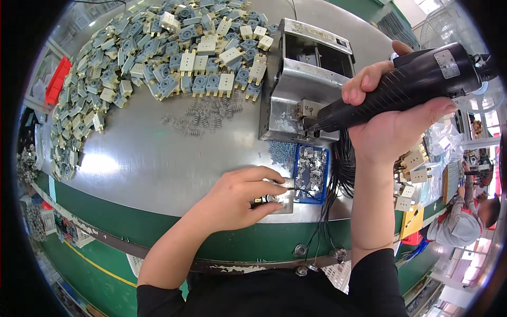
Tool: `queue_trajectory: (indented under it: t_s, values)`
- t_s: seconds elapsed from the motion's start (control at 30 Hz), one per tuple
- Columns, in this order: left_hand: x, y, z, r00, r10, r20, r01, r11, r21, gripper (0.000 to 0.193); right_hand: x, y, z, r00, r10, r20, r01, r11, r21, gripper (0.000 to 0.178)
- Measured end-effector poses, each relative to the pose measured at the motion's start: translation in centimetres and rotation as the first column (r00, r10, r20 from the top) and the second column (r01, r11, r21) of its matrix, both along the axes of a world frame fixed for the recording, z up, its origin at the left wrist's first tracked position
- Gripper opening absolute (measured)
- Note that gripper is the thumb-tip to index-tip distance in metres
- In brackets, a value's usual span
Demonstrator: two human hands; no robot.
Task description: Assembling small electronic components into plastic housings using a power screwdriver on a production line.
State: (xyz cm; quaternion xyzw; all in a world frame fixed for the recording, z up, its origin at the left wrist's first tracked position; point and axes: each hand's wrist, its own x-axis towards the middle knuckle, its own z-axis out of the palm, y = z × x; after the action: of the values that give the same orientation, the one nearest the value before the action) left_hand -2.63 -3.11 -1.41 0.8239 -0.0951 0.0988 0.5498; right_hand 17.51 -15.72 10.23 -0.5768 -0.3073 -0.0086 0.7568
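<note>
My right hand (385, 132) is wrapped round a thick black electric screwdriver (396, 87), raised and tilted down to the left. Its tip is close to the front of a metal box (296, 79) with an open top, where a small bracket sticks out; whether they touch I cannot tell. At the table's near edge, my left hand (237, 193) pinches a small part with a brass-coloured screw (273, 198) against a small metal plate (288, 203). Fingers hide most of that part. A thin black wire runs from it to the right.
A large heap of grey and cream socket-like parts (185, 47) fills the far left, with loose springs (203, 113) before it. Screws (282, 153) lie beside a blue tray (327, 174) of small metal pieces. Black cables (343, 164) hang over the edge. Another person (465, 224) sits at right.
</note>
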Motion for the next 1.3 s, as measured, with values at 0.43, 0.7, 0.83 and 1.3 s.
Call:
queue_trajectory:
  t_s: [0.43,0.7,0.83,1.3]
  values:
    - [-0.2,-0.2,-0.2,1.0,-0.008,-0.006,0.008,1.0,-0.023,0.03,-0.8,0.2,-0.2,0.999,0.033,0.01,-0.033,0.999,-0.035,0.118]
    - [-0.1,0.0,-0.7,0.999,0.015,0.04,-0.014,0.999,-0.036,0.028,-6.5,-2.7,0.0,0.924,0.343,-0.168,-0.336,0.939,0.072,0.125]
    - [-0.2,0.1,-0.7,0.998,0.014,0.058,-0.013,1.0,-0.028,0.028,-9.0,-3.2,0.3,0.906,0.416,-0.075,-0.423,0.899,-0.116,0.127]
    - [-0.6,-0.2,-1.0,0.998,0.022,0.056,-0.021,1.0,-0.021,0.028,-9.6,-3.0,-2.4,0.893,0.433,-0.121,-0.429,0.901,0.057,0.126]
